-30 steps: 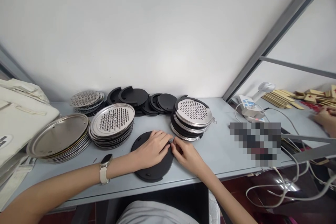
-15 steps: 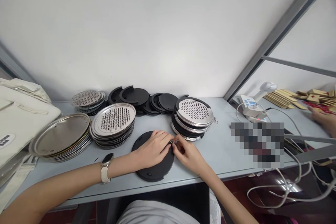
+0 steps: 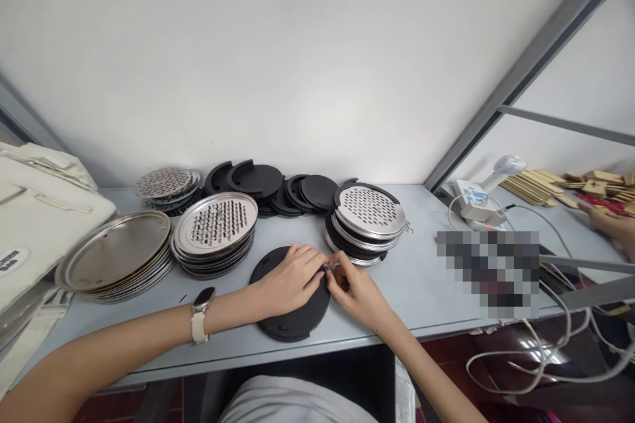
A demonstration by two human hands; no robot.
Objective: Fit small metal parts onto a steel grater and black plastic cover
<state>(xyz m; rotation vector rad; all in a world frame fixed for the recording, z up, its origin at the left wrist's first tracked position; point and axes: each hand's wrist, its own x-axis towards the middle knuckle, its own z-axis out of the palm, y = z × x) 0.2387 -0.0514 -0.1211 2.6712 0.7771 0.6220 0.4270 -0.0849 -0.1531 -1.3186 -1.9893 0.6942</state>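
Black, likely light and stiff, the disc (image 3: 302, 322) is lying beneath my left hand (image 3: 292, 281), fingers together, any clamping unclear. By its holdable two-o'clock rim, my right hand (image 3: 356, 292) is pinching a metal piece (image 3: 326, 267).

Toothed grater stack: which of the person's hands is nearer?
Left. The left hand lies on the black disc, right of the grater stack; the right hand is farther right.

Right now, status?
Left hand on black disc; right hand pinching small metal piece at its edge. Grater stack close behind right hand.
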